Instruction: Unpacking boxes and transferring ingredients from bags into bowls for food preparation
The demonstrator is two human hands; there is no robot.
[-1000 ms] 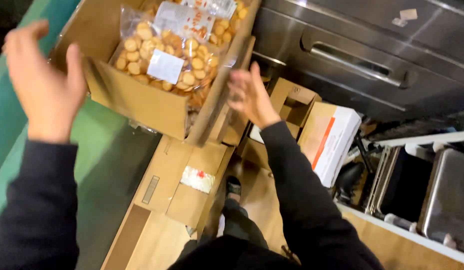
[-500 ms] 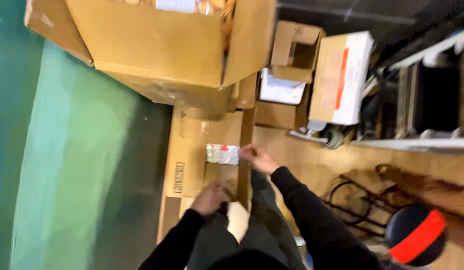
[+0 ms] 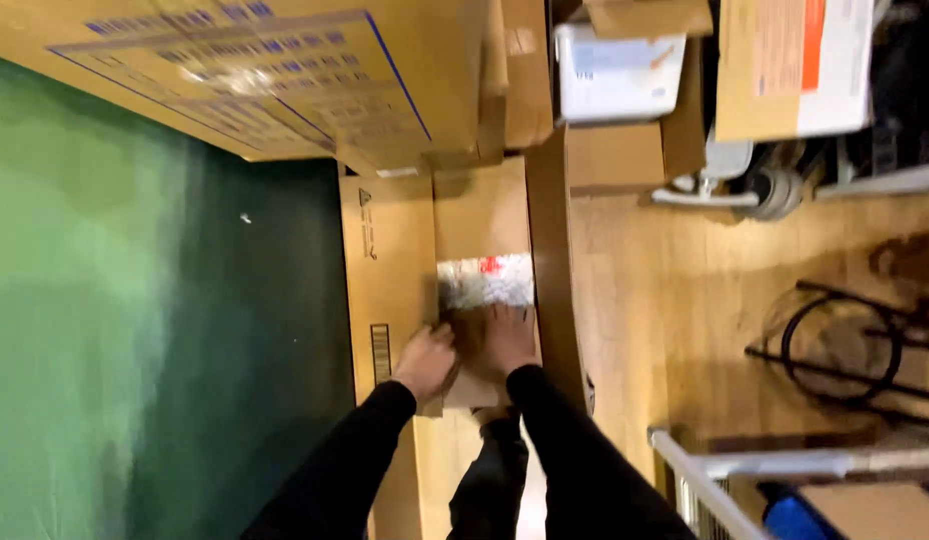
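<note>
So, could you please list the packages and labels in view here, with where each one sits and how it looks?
Large cardboard box: top left, brown, blue printed frame.
Open carton: centre floor, brown, black markings; left hand and right hand reach inside.
Shiny packet: in that carton, silvery, red spot.
White box: top centre.
Orange-striped box: top right.

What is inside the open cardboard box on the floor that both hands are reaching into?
Inside the open box lies one shiny clear packet with a red mark, blurred. The left hand and right hand cover the space below it, so anything underneath them is hidden.
</note>
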